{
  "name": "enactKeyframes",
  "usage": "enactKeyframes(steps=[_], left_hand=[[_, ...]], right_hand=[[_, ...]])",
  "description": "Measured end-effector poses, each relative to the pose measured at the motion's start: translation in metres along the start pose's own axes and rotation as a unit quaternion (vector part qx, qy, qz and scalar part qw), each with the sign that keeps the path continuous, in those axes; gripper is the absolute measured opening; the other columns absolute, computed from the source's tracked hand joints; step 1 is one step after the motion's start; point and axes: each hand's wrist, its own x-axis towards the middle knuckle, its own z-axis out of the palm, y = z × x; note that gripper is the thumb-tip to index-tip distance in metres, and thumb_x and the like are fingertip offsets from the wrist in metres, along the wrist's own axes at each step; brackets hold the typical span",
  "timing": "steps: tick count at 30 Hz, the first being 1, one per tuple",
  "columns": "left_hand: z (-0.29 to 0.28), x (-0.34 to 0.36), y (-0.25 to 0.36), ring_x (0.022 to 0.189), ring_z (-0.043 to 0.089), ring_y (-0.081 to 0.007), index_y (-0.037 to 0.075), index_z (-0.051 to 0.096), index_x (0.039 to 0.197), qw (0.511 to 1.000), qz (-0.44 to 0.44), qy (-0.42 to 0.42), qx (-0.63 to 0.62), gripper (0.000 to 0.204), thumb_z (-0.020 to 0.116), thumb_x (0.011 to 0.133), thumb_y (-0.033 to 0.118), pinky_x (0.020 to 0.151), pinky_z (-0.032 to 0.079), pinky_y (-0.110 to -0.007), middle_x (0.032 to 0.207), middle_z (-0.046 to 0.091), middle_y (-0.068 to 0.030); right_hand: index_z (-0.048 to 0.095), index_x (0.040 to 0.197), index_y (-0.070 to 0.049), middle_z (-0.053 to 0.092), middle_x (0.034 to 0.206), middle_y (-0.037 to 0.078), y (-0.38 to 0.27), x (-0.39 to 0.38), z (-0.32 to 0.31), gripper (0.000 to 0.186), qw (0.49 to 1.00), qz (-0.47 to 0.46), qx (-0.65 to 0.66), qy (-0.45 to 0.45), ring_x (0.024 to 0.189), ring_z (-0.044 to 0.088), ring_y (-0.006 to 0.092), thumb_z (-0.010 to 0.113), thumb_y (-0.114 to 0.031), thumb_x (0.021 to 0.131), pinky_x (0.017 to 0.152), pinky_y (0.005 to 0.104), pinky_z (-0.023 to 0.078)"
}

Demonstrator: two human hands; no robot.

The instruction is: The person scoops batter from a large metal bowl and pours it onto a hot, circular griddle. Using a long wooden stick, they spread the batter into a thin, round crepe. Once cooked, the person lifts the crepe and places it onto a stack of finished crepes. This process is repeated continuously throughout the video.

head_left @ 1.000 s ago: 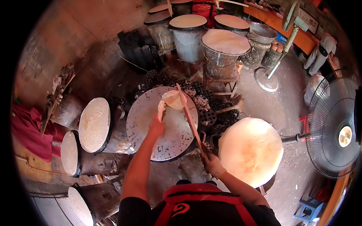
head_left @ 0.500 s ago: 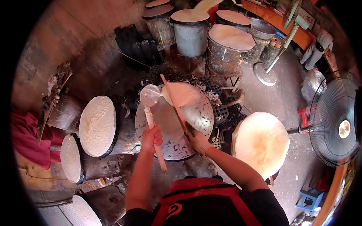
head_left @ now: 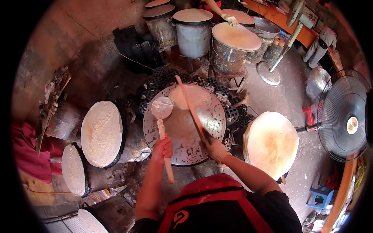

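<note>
A round metal griddle (head_left: 180,153) lies before me, with a pale round of batter (head_left: 204,97) on its far part. My left hand (head_left: 162,149) is closed around the wooden handle of a ladle (head_left: 162,107), whose round bowl is over the griddle's left side. In my right hand (head_left: 215,149), which looks gloved and has dark stains, is a long flat wooden stick (head_left: 189,103). It slants away across the griddle, its far part crossing the batter. Whether the stick touches the griddle, I cannot tell.
Perforated coal briquettes (head_left: 155,81) ring the griddle's far side. A thick stack of pale rounds (head_left: 271,145) stands at right. Drums topped with pale rounds (head_left: 101,132) stand at left. Another person's gloved hand (head_left: 230,20) is at a covered bucket (head_left: 237,37). A fan (head_left: 342,120) stands far right.
The ladle bowl has come slightly nearer me and the stick has shifted a little right over the griddle. The other person's gloved hand has come into view above the far bucket.
</note>
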Motion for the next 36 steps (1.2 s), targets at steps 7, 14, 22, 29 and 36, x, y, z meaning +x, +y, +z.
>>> enactKeyframes(steps=[7, 14, 22, 29, 36], left_hand=[[0.001, 0.004, 0.003, 0.034, 0.028, -0.0055, 0.022, 0.050, 0.094, 0.999, 0.033, 0.015, -0.008, 0.012, 0.047, 0.094, 0.010, 0.028, 0.021, -0.021, 0.055, 0.034, 0.0057], [0.058, -0.031, 0.016, 0.029, 0.025, -0.0057, 0.019, 0.053, 0.097, 0.979, 0.184, -0.081, 0.038, 0.020, 0.040, 0.094, 0.005, 0.025, 0.018, -0.021, 0.051, 0.033, 0.0032], [0.030, -0.001, -0.003, 0.031, 0.027, -0.0049, 0.017, 0.057, 0.104, 0.974, 0.139, -0.095, -0.149, 0.020, 0.038, 0.097, 0.013, 0.027, 0.023, -0.020, 0.053, 0.034, 0.0051], [0.045, -0.063, 0.014, 0.031, 0.025, -0.0049, 0.016, 0.053, 0.100, 0.940, 0.335, 0.038, -0.050, 0.014, 0.042, 0.094, 0.008, 0.026, 0.025, -0.021, 0.053, 0.033, 0.0047], [-0.004, -0.100, -0.019, 0.034, 0.026, -0.0038, 0.018, 0.051, 0.094, 0.887, 0.403, 0.220, -0.052, 0.008, 0.046, 0.094, 0.012, 0.027, 0.024, -0.020, 0.054, 0.031, 0.0057]], right_hand=[[0.034, 0.140, -0.020, 0.062, 0.100, 0.024, -0.030, 0.021, -0.017, 0.053, 0.986, -0.069, -0.060, -0.140, 0.091, 0.060, 0.0401, 0.041, -0.043, 0.094, 0.079, 0.0425, 0.047], [0.039, 0.137, -0.020, 0.058, 0.112, 0.024, 0.030, 0.030, -0.039, 0.055, 0.990, -0.100, -0.048, -0.086, 0.104, 0.055, 0.0400, 0.043, -0.048, 0.091, 0.088, 0.0405, 0.044], [0.025, 0.142, -0.031, 0.059, 0.109, 0.024, -0.008, 0.057, -0.076, 0.054, 0.948, -0.106, -0.168, -0.248, 0.098, 0.058, 0.0405, 0.040, -0.044, 0.092, 0.086, 0.0440, 0.046], [0.036, 0.139, -0.019, 0.061, 0.106, 0.023, 0.044, 0.083, -0.078, 0.052, 0.943, -0.225, -0.085, -0.228, 0.093, 0.062, 0.0363, 0.046, -0.041, 0.093, 0.081, 0.0404, 0.048], [0.043, 0.135, -0.019, 0.059, 0.114, 0.021, -0.008, 0.095, -0.108, 0.050, 0.921, -0.120, -0.140, -0.343, 0.105, 0.056, 0.0359, 0.046, -0.044, 0.091, 0.090, 0.0387, 0.043]])
